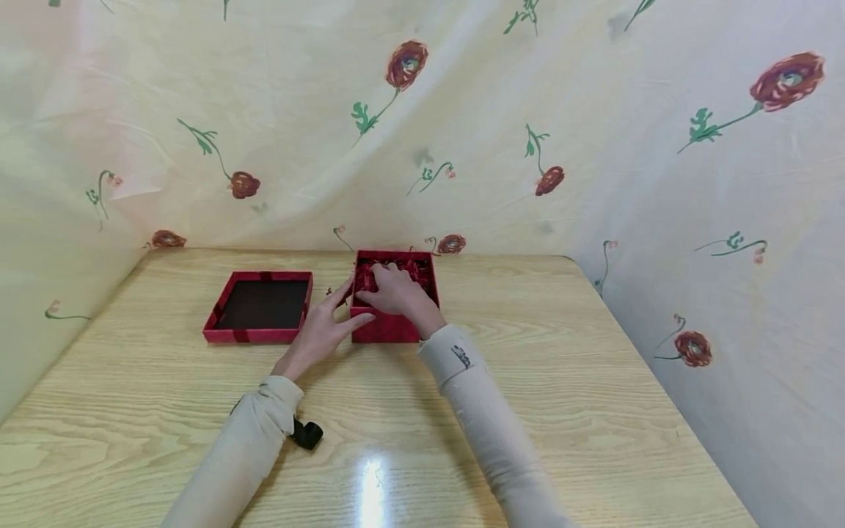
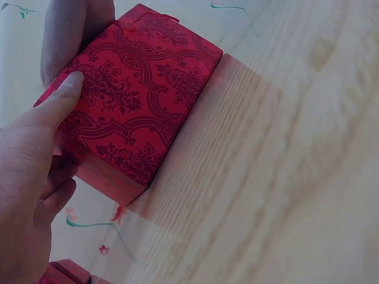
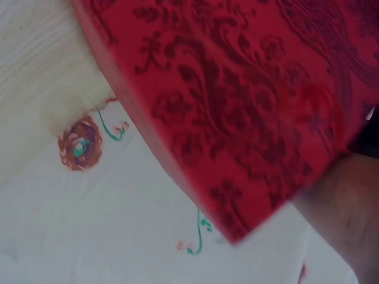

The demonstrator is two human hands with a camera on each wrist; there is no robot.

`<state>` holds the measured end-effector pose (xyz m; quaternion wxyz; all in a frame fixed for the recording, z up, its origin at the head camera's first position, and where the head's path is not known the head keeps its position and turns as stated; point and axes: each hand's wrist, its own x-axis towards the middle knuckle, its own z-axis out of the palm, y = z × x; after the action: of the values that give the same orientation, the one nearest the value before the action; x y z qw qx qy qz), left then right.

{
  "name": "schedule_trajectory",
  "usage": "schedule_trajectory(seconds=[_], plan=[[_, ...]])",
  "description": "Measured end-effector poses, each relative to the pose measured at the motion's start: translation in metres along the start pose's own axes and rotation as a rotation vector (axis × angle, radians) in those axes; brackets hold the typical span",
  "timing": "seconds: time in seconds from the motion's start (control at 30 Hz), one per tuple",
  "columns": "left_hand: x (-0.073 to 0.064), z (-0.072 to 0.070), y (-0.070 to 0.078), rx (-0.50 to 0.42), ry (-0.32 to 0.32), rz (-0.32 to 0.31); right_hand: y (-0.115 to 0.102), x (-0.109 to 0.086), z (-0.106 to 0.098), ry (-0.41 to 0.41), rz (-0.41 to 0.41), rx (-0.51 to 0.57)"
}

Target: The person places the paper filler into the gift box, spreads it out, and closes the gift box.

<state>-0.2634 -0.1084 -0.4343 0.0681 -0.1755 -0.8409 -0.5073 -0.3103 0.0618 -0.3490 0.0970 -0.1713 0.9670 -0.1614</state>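
Note:
A red patterned gift box [image 1: 385,330] stands on the table near the back, its top off and dark red shredded paper [image 1: 420,274] inside. With the thumb on its front face and the fingers at its left side, my left hand [image 1: 318,336] holds the front left corner. In the left wrist view that thumb lies flat on the box's damask-patterned face [image 2: 127,100]. My right hand [image 1: 399,292] reaches over the front edge into the shredded paper. The box walls hide the right fingertips in the right wrist view, so their grip does not show.
Left of the box, its red lid [image 1: 257,336] lies with the black inside upward. Small red shreds [image 1: 328,292] lie between lid and box. A flowered cloth [image 1: 297,147] hangs behind the wooden table [image 1: 561,411]. A black device [image 1: 308,434] shows at my left wrist.

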Motion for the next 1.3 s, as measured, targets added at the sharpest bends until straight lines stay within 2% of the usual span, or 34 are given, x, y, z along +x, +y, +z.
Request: schedule_trajectory(seconds=[0.4,0.63,0.77,0.9,1.07,1.17,1.3], plan=[[0.000,0.001,0.000,0.009,0.002,-0.001,0.017,0.024,0.008,-0.040,0.042,0.005],[0.000,0.000,0.000,0.006,-0.001,-0.013,0.020,0.024,0.006,-0.053,0.008,-0.009],[0.000,-0.001,0.000,0.004,-0.005,-0.015,0.020,0.015,-0.008,-0.062,-0.058,0.046],[-0.001,-0.001,-0.001,0.006,-0.008,-0.013,0.022,0.001,-0.024,-0.021,-0.141,0.136],[-0.001,-0.002,-0.001,0.003,-0.005,-0.008,0.025,-0.021,-0.039,0.027,-0.234,0.199],[-0.001,-0.002,-0.002,0.000,-0.006,0.000,0.026,-0.036,-0.044,0.018,-0.269,0.237],[0.000,-0.002,-0.003,-0.007,-0.013,-0.001,0.025,-0.054,-0.045,-0.035,-0.262,0.258]])
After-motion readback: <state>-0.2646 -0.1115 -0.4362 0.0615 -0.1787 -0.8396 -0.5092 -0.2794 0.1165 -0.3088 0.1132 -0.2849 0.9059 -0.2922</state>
